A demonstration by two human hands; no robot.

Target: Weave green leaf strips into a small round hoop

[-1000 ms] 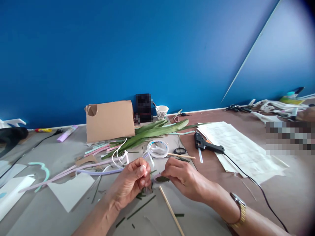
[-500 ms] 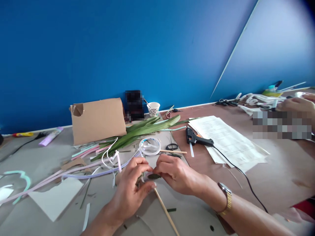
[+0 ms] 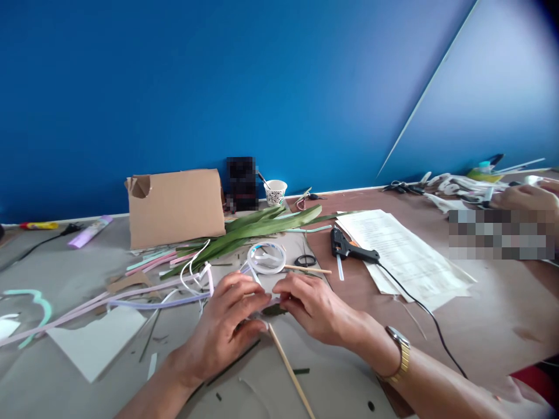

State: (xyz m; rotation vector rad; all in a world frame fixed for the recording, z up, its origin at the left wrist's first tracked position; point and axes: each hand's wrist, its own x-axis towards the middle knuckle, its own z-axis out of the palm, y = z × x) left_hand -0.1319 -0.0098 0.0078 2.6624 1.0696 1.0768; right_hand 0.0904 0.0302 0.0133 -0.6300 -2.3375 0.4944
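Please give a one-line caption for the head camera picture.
Left hand and right hand pinch a small dark green leaf piece beside a thin wooden stick.

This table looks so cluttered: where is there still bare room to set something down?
Bare brown tabletop lies right of the glue gun cord and papers. Grey surface is open between the purple tube and paper strips. Crowded around the left hand and right hand pinching the leaf piece.

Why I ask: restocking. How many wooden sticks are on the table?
2. One wooden stick runs from the left hand toward the bottom edge; the other stick lies beyond the right hand, beside the tape ring. Scraps may hide more.
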